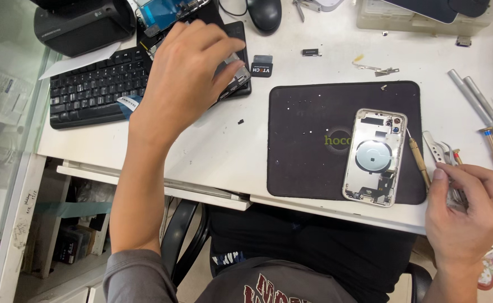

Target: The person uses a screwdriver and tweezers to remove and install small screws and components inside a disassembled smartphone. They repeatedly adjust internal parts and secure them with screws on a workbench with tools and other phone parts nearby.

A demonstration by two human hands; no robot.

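Tweezers [447, 160] lay at the right edge of the white table [224, 151], and the right hand [470, 207] curled its fingers around them, pinching them lightly. Just beside them, to the left, lay a thin tool with a wooden handle [419, 161]. Next to that, an opened phone shell [375, 157] rested face up on a black mat [308, 146], near the mat's right side. More metal tools [482, 106] lay near the table's far right edge.

Far off on the other side, the left hand [187, 73] reached out with fingers bent down, pressing on a grey flat part [234, 76] that sat on the right end of a black keyboard [100, 87]. A computer mouse [264, 14] sat behind it, at the table's back.
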